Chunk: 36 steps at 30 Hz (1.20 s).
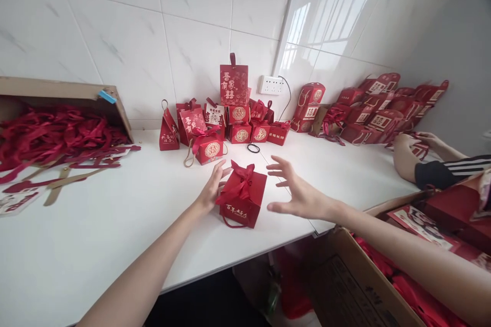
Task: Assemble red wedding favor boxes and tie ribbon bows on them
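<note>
A red gift box with a red ribbon bow on top and gold lettering on its front stands on the white table before me. Below the lettering hangs a red cord handle. My left hand is at the box's left side, fingers stretched out and partly hidden behind the bow; whether it touches the box I cannot tell. To the right of the box, my right hand is held apart from it with fingers spread, holding nothing.
Several red gift boxes stand against the tiled wall, near a black ring. Red ribbons spill from a carton at left. More boxes are stacked at right, by another person's hands. An open carton sits front right.
</note>
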Tool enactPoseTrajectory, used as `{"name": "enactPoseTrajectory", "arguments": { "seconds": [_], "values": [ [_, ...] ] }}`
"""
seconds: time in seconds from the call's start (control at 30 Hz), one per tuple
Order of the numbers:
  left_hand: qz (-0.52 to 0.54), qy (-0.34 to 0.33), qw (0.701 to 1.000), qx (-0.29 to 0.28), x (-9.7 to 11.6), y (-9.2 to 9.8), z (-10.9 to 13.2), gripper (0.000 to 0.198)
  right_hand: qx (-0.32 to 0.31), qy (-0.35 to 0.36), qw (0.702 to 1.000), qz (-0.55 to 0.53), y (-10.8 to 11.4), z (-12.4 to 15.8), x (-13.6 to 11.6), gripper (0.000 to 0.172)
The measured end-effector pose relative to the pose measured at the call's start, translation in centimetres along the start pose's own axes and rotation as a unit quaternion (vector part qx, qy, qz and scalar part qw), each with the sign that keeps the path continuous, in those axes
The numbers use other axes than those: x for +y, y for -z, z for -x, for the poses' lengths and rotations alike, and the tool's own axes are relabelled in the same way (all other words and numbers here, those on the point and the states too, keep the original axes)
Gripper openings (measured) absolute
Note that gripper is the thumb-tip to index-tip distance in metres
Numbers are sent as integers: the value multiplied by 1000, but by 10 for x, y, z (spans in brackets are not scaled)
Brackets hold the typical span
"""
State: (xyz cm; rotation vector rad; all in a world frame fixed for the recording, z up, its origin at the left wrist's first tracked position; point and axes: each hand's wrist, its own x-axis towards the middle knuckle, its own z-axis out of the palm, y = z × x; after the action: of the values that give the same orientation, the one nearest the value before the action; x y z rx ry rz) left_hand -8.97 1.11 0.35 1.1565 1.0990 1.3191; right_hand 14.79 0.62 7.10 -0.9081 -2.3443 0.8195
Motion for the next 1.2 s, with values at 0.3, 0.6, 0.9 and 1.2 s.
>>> {"name": "enactPoseTrajectory", "arguments": {
  "seconds": [0.3,0.6,0.9,1.2],
  "values": [
    [12,-13,999,30,4,-1,1,78,-6,-22,999,-32,-12,-13,23,83],
    [-84,-42,993,71,28,8,2,57,27,-85,984,-156,4,-5,32,75],
    [-318,-49,936,145,33,-12,94,52,-101,-114,971,-183,-2,16,-2,74],
    [-318,-19,940,122,42,-14,108,43,-44,37,997,-47,-1,0,-3,101]
  ]
}}
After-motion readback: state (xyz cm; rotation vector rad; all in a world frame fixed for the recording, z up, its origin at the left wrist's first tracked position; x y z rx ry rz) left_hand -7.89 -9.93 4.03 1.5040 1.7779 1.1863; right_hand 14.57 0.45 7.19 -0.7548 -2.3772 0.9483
